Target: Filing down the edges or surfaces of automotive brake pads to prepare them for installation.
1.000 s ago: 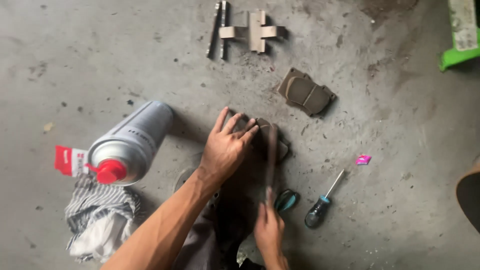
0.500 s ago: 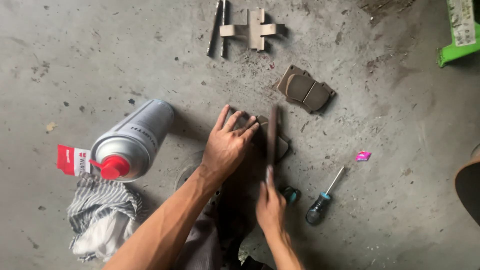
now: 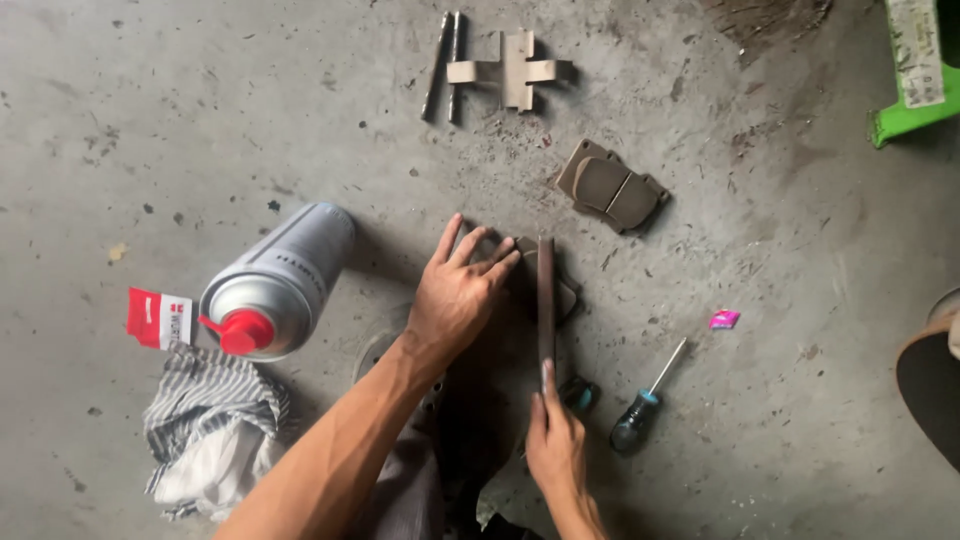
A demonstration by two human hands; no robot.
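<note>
Head view: the landmark here is the flat file (image 3: 546, 300), a long dark bar lying over a brake pad (image 3: 560, 290) on the concrete floor (image 3: 200, 120). Its long axis runs straight away from the person, nearly upright in the picture, with the far tip over the pad and the near end at the person's side.

The right hand (image 3: 556, 452) sits at the near end of the file, fingers curled narrow around the handle end, forefinger laid along the bar. The left hand (image 3: 455, 295) lies just left of the file, spread wide and flat, its fingertips pressing the pad's left part, which it largely covers. Both hands touch the work; the left is the one nearer the pad itself, the right is in line with the file's axis, behind it.

Beyond the file's far tip and a little right lies a second brake pad (image 3: 610, 187), well apart from it. Further beyond sit metal clips and pins (image 3: 500, 68). Right of the file's near end lies a screwdriver (image 3: 648, 396), slanted, with a small pink scrap (image 3: 723, 319) near its tip. Far left of the file a spray can (image 3: 275, 282) lies on its side, red nozzle toward the person, a striped rag (image 3: 215, 430) just below it
</note>
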